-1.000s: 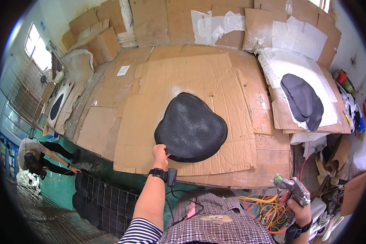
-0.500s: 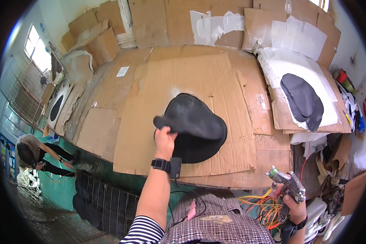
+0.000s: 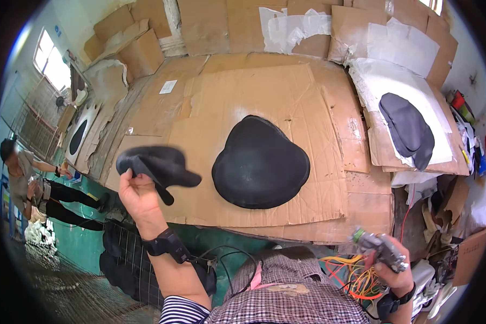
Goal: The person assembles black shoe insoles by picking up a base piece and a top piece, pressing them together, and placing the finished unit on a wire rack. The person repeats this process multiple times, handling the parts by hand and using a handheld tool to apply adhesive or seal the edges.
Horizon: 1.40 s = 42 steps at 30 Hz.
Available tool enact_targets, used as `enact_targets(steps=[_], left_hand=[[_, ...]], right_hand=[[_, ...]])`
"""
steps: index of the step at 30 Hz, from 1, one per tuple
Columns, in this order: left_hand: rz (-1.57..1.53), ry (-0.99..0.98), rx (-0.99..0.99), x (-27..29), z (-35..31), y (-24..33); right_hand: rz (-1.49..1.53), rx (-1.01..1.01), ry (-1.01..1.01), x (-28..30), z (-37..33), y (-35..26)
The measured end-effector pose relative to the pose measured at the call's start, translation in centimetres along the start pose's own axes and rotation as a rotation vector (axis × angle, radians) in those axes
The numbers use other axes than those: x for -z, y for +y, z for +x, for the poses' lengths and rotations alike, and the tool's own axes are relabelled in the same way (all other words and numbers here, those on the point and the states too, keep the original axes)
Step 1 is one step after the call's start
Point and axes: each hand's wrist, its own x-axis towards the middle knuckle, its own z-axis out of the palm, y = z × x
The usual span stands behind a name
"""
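My left hand (image 3: 139,197) is raised over the left part of the cardboard-covered table, fingers pinching a limp black sheet (image 3: 164,162) that droops and is slightly blurred. To its right, a rounded three-lobed black piece (image 3: 260,167), shaped like a wide saddle cover, lies flat on a cardboard sheet (image 3: 205,116). My right hand (image 3: 397,276) grips a metal spray gun (image 3: 380,249) off the table's front right edge, its nozzle end tilted up to the left.
Grey-black folded pieces (image 3: 407,129) lie on a white-covered side table (image 3: 362,81) at right. Orange and yellow hoses (image 3: 356,278) tangle near my right hand. A wire rack (image 3: 140,270) holds dark pieces at lower left. Another person (image 3: 29,183) stands at far left.
My left hand has lifted the black sheet off the piece on the table and carried it left. The piece beneath stays on the cardboard. My right hand still holds the spray gun.
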Motion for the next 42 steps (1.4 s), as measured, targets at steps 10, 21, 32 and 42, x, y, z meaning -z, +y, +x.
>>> enact_targets(steps=[10, 21, 32, 42], left_hand=[[-0.038, 0.252, -0.211, 8.4, -2.4, 4.6], [0.010, 0.219, -0.172, 6.0, -4.4, 3.3], [0.053, 0.249, -0.160, 5.6, -4.6, 1.6], [0.072, 0.229, -0.151, 5.4, -4.7, 0.6]], right_hand=[[-0.087, -0.056, 0.048, -0.6, -3.5, -1.8], [-0.008, 0.040, 0.032, -7.1, 1.7, -0.3], [-0.096, 0.025, 0.257, -3.2, -0.7, -0.5], [0.001, -0.100, -0.094, -2.8, -1.7, 0.6]])
